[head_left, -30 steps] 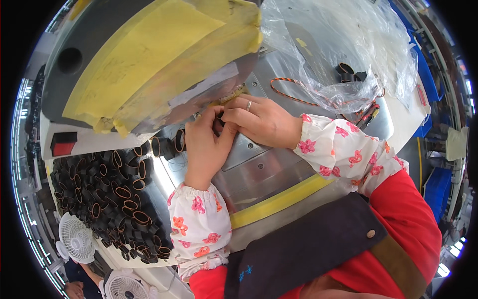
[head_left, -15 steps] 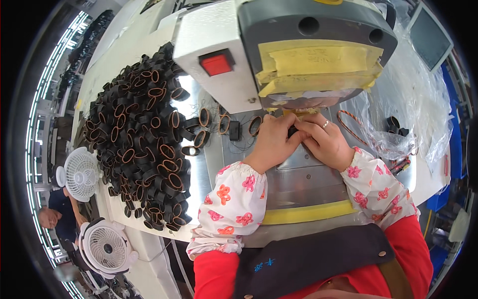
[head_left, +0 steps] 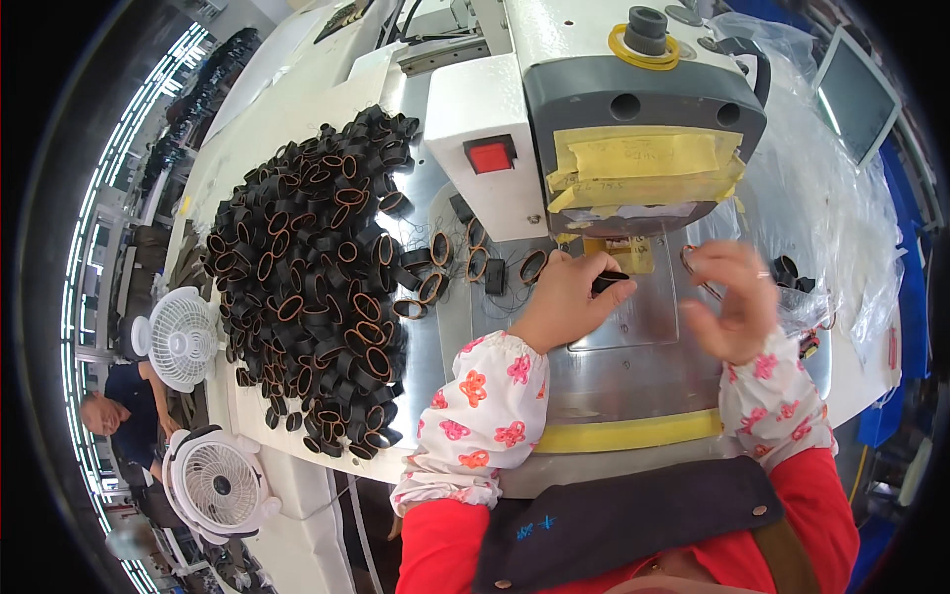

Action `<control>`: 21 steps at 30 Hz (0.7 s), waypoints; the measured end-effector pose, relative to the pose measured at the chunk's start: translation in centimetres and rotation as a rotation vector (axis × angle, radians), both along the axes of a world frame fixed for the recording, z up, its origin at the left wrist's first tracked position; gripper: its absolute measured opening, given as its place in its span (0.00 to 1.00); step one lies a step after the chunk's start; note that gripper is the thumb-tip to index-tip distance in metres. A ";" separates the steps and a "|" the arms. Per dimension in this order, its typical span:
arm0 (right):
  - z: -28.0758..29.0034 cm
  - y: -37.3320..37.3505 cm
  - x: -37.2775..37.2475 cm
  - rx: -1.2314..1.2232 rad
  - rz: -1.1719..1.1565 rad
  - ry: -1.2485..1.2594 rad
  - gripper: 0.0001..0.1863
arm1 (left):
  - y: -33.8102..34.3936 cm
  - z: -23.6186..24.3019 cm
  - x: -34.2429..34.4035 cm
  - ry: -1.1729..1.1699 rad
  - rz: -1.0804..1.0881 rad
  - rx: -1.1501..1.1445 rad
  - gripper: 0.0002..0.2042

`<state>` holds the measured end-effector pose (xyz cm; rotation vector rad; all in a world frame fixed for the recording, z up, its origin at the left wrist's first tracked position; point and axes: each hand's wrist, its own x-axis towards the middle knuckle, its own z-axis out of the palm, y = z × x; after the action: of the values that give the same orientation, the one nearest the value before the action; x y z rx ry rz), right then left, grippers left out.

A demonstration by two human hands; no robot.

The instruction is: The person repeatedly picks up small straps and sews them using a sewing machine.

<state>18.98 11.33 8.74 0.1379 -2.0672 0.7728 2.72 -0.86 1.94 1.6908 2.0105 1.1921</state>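
From where I stand, the left hand [head_left: 564, 307] has a small black band loop [head_left: 610, 280] pinched between thumb and fingers, the piece poking out on its right side, just in front of the machine head. The right hand [head_left: 734, 302] is off to the right, apart from that loop, its fingers loosely curled and parted from the thumb, and blurred. It doesn't seem to grasp anything. An orange-and-black cord [head_left: 684, 259] shows at its fingertips; I can't tell whether they touch it. The loop therefore sits between the 2 hands, but only the left has it.

Below them spreads a bare metal plate [head_left: 618, 386], with a yellow strip [head_left: 628, 433] along its near edge. Over the plate hangs the gray machine head [head_left: 584, 94], yellow tape [head_left: 643, 153] across its front, and a white box with a red switch [head_left: 490, 154] on its left.

Just left of the left hand, a few loose loops [head_left: 496, 277] lie among fine threads, and beyond them a big pile of black loops [head_left: 317, 287] with brownish rims. Past the right hand are a few more black loops [head_left: 787, 274] and clear plastic sheeting [head_left: 871, 218]. Farther out at left, 2 white fans [head_left: 215, 485] stand near a co-worker [head_left: 134, 406] in dark clothing.
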 end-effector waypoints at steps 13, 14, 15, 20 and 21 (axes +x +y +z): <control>9.7 1.5 1.0 0.188 -0.006 0.336 0.38 | 0.2 1.1 -0.6 0.007 -0.034 -0.046 0.15; 9.7 1.5 0.9 0.192 0.003 0.342 0.39 | 0.1 1.0 -0.6 0.006 -0.039 -0.047 0.15; 9.8 1.5 0.9 0.199 0.011 0.347 0.39 | -0.2 0.9 -0.4 -0.015 -0.048 -0.052 0.15; 10.6 3.8 0.3 0.319 0.030 0.422 0.40 | -1.1 0.3 -0.2 -0.040 -0.041 -0.123 0.14; 10.6 4.1 0.3 0.333 0.027 0.425 0.41 | -0.9 0.2 -0.6 -0.062 -0.042 -0.106 0.14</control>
<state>19.30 15.42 19.34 0.4747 -1.7696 0.3670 2.12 -1.75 2.16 1.6172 1.9551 1.0906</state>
